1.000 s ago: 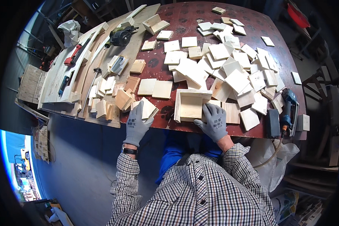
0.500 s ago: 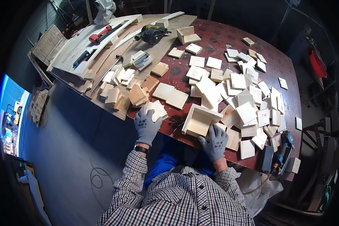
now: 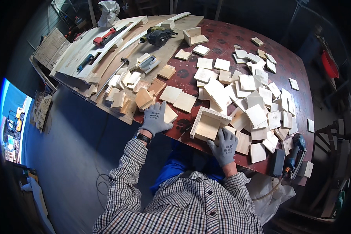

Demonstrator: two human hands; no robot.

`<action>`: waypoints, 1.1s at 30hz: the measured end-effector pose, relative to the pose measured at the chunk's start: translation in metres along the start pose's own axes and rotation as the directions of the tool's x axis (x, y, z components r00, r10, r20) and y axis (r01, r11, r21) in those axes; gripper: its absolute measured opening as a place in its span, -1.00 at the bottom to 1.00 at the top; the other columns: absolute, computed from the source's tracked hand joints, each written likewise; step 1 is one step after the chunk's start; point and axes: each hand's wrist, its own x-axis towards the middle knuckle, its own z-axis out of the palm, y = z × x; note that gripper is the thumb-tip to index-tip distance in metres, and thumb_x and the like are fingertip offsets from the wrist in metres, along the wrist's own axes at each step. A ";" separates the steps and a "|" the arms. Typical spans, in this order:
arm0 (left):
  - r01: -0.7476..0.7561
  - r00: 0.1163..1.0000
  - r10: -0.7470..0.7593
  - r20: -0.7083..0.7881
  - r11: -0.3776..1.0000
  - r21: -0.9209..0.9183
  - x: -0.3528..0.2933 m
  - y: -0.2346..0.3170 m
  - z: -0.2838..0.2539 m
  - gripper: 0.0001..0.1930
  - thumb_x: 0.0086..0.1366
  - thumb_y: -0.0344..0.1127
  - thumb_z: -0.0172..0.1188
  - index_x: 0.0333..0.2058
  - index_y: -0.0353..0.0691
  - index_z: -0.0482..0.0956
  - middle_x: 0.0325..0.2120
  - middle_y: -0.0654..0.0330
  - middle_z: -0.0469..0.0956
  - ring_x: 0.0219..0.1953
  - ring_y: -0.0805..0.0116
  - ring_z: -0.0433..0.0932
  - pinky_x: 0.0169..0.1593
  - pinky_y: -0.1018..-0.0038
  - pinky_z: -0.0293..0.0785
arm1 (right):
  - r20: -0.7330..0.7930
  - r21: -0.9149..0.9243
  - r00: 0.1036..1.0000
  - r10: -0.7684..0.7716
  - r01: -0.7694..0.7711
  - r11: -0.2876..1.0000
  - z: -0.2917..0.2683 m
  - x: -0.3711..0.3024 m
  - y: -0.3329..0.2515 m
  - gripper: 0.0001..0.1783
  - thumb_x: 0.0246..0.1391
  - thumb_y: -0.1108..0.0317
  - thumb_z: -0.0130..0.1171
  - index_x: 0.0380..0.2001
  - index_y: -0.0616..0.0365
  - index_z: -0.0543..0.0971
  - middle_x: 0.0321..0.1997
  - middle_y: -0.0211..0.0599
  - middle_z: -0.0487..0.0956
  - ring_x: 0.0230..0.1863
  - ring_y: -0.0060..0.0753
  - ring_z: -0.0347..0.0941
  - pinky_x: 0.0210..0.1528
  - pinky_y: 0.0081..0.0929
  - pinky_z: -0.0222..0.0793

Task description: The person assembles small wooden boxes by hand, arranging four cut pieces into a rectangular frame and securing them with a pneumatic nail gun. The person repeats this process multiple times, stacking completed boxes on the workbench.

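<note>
My left hand [image 3: 156,119], in a grey work glove, lies over a pale wooden board piece [image 3: 170,115] at the table's near edge. Its fingers are stretched forward and the thumb is spread to the right. My right hand [image 3: 224,146], gloved too, is closed on the near right corner of a small open wooden box [image 3: 206,128]; part of its grip is hidden behind the box wall. Two flat square boards [image 3: 178,97] lie just beyond the left hand. A tan wooden block [image 3: 145,98] sits beside its fingertips.
Many loose wooden squares [image 3: 256,116] are heaped on the red table [image 3: 183,73] to the right. A nail gun [image 3: 296,150] lies at the near right corner. Farther left are a circular saw [image 3: 158,37], a hammer [image 3: 124,61] and a red power tool [image 3: 104,37].
My left hand has moved a little forward and right, farther over the wooden piece, and its fingers have straightened. My right hand stays at the box.
</note>
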 end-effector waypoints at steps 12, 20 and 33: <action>-0.084 0.995 0.083 -0.049 0.996 -0.019 0.014 -0.024 0.020 0.26 -0.08 0.24 0.48 0.50 -0.24 0.07 0.23 -0.20 0.44 0.29 -0.20 0.43 0.36 -0.07 0.27 | 0.004 -0.013 1.000 0.016 -0.016 1.000 -0.003 0.001 0.000 -0.11 -0.10 -0.13 0.53 0.23 0.12 0.50 0.24 -0.20 0.47 0.23 -0.01 0.36 0.27 0.01 0.25; 0.019 1.000 -0.017 -0.023 0.998 0.058 0.015 -0.001 0.011 0.27 -0.05 0.18 0.47 0.52 -0.30 0.02 0.24 -0.17 0.41 0.23 -0.16 0.47 0.29 -0.04 0.34 | -0.008 0.000 1.000 0.022 -0.022 1.000 -0.005 0.001 -0.002 -0.14 -0.10 -0.14 0.53 0.20 0.11 0.52 0.21 -0.20 0.48 0.23 -0.02 0.37 0.27 -0.01 0.25; -0.351 0.936 0.342 -0.084 0.926 -0.138 0.012 -0.045 0.025 0.29 -0.19 -0.03 0.55 0.52 -0.18 0.05 0.32 -0.12 0.37 0.37 -0.14 0.35 0.44 0.01 0.21 | -0.030 0.025 0.999 0.018 -0.017 1.000 -0.005 0.002 0.001 -0.14 -0.09 -0.11 0.54 0.21 0.08 0.51 0.22 -0.24 0.47 0.24 -0.05 0.36 0.27 -0.05 0.24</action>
